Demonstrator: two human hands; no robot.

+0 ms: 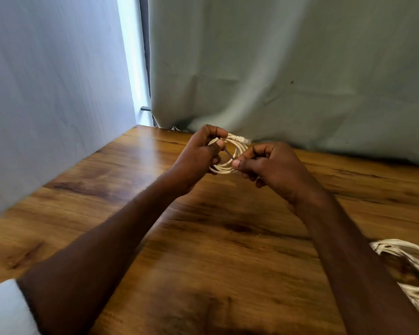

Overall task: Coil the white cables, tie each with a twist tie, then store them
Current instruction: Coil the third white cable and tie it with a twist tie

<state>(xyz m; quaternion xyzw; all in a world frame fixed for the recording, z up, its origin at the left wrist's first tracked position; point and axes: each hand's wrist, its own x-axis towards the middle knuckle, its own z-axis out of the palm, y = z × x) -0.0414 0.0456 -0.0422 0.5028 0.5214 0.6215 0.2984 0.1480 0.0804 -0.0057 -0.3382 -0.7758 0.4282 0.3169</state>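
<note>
A small coil of white cable (pixel 230 154) with a clear plug (pixel 245 140) at its top is held in the air above the wooden table (pixel 223 238). My left hand (pixel 198 158) grips the coil's left side, thumb over the strands. My right hand (pixel 269 165) pinches one end of a thin dark twist tie (pixel 228 154), which runs across the inside of the coil toward the left thumb. More white cable (pixel 406 269) lies in loose loops at the table's right edge, partly cut off by the frame.
A pale green curtain (pixel 288 68) hangs along the table's far edge. A light blue wall or sheet (pixel 53 93) borders the left side. A white sleeve (pixel 5 308) shows at the lower left corner.
</note>
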